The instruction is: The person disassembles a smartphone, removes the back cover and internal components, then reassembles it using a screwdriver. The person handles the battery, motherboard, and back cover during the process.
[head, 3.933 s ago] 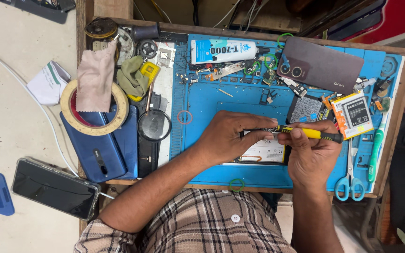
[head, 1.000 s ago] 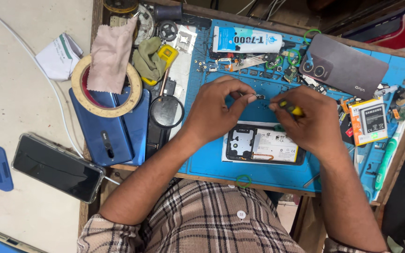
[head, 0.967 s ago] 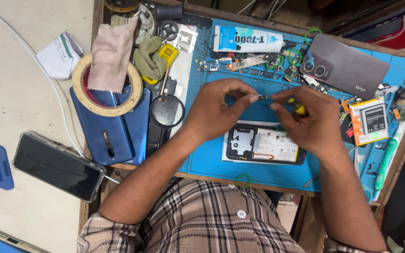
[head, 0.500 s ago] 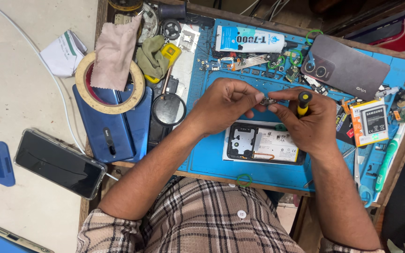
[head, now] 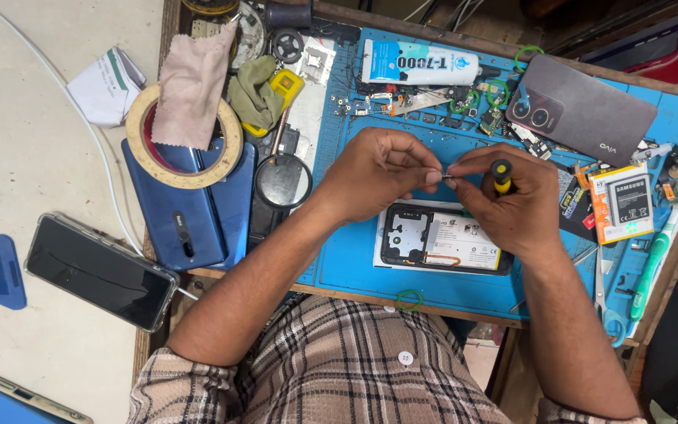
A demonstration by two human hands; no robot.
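— What are the hands doing over there?

— The right hand (head: 512,208) is gripping a small screwdriver with a yellow and black handle (head: 501,176), its grip clenched around the handle with the black cap sticking up between thumb and forefinger. The left hand (head: 378,177) is pinching at the thin metal tip (head: 447,176), fingertips closed on it, right where the two hands are meeting. Whether something tiny is sitting between those fingertips, I cannot tell.

— And what is lying under them?

— Just below both grips an opened black smartphone with its back removed (head: 442,248) is lying flat on the blue silicone work mat (head: 355,259), which is covering the desk. Neither hand is touching it.

— Anything else close by?

— Beyond the right grip a dark grey phone back cover (head: 590,114) is resting near the mat's far edge, and a white and orange flat battery (head: 621,202) is sitting off to the outer side of that hand. Beyond the left grip a white and blue glue tube (head: 417,63) is lying on its side. Out past the left forearm a round black-rimmed magnifying glass (head: 282,180) and a roll of beige masking tape (head: 184,147) are lying on a blue phone (head: 198,224).
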